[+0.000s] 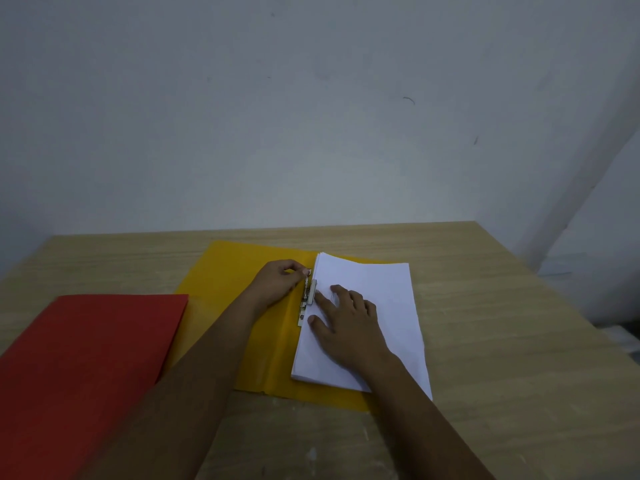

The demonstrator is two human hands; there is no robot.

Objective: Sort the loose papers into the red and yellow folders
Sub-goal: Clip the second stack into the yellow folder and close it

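The yellow folder (225, 268) lies open in the middle of the wooden table (502, 341). A stack of white papers (388, 289) rests on its right half, against the metal clip (306, 296) at the spine. My left hand (277, 280) pinches the upper end of the clip with curled fingers. My right hand (349, 323) lies flat on the papers, fingers spread and pointing toward the clip. The red folder (79, 368) lies closed at the left, near the table's front edge.
A plain grey wall (311, 116) rises behind the table's far edge. The table's right edge runs diagonally at the right side of the view, with a pale surface beyond it.
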